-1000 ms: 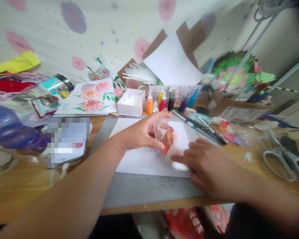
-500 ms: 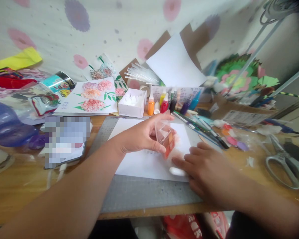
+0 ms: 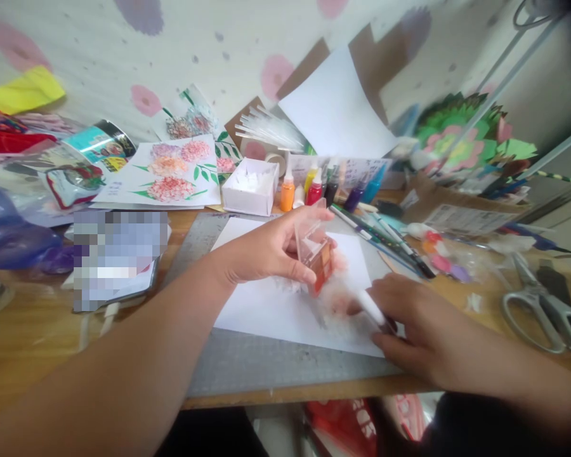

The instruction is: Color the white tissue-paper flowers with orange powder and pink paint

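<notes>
Fingers of the left hand pinch a small clear orange-tinted plastic box (tilted) above the white paper sheet; the right hand grips a white stick near the sheet's front edge.

A wooden table carried everything. Under both hands lay a grey cutting mat, reaching the near edge, with a white sheet on top of it. Beyond the left hand stood a small white box and a row of ink bottles — orange, red, dark, purple. Brushes and pens lay fanned just beyond the right hand; scissors rested well to its right. Left of the left forearm sat a blurred-out flat object, and beyond that a flower painting.
</notes>
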`<state>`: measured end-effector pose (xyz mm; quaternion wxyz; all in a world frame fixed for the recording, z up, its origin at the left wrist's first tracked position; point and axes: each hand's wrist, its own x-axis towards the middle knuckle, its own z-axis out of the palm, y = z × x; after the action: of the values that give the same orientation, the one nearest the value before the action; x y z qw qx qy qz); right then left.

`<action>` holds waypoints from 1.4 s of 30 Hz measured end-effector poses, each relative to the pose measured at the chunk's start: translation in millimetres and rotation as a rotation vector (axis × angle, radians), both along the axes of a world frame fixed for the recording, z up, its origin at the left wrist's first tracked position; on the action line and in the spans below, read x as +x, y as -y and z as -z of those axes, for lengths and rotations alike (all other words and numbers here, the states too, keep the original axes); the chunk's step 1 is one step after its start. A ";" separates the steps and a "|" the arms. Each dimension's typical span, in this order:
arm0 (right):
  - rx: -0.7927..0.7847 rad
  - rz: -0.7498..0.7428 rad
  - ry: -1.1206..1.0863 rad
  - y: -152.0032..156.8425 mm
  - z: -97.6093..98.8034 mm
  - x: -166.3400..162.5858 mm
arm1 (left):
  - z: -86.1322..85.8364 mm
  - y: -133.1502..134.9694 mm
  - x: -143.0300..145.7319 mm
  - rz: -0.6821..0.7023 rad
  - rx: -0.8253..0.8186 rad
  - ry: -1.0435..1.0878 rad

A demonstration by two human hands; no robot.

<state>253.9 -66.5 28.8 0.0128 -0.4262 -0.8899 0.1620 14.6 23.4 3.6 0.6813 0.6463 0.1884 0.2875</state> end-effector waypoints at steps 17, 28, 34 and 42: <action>-0.091 0.078 0.021 -1.2 0.2 -5.0 | -0.2 0.5 1.3 -0.036 0.011 -0.046; -0.165 0.129 -0.291 -1.8 -1.5 9.8 | 0.1 3.3 0.9 -0.004 0.056 -0.062; 0.090 0.304 -0.854 -11.3 8.2 18.2 | 3.9 12.1 9.9 0.095 -0.021 -0.056; -0.030 0.311 -0.756 -8.0 15.2 9.2 | 5.3 15.1 14.4 0.053 -0.065 -0.071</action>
<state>263.1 -58.5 13.5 0.3573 -0.4663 -0.7449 0.3164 29.0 8.2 -1.7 0.7020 0.6385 0.2046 0.2399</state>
